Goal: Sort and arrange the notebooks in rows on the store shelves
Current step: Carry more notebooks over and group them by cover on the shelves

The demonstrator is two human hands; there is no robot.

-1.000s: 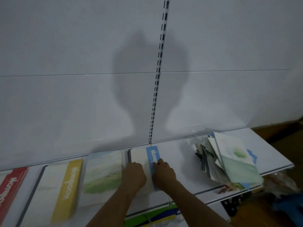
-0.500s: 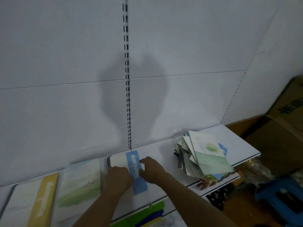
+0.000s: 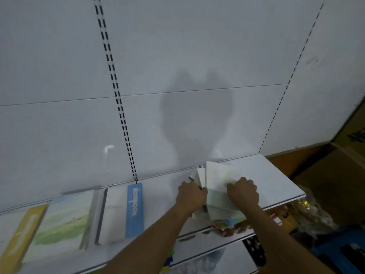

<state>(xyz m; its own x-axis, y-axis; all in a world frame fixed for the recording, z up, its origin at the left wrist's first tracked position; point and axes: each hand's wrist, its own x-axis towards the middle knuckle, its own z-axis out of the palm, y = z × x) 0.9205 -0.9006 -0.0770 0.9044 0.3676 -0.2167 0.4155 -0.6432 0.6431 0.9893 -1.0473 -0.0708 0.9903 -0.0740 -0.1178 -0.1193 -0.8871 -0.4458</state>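
On the white shelf [image 3: 272, 178], our left hand [image 3: 190, 195] and right hand [image 3: 244, 191] curl fingers round the loose notebook pile [image 3: 217, 186]; we judge, to sort it.

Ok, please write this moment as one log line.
left hand: grips pile | right hand: grips pile | notebook pile: messy, on shelf
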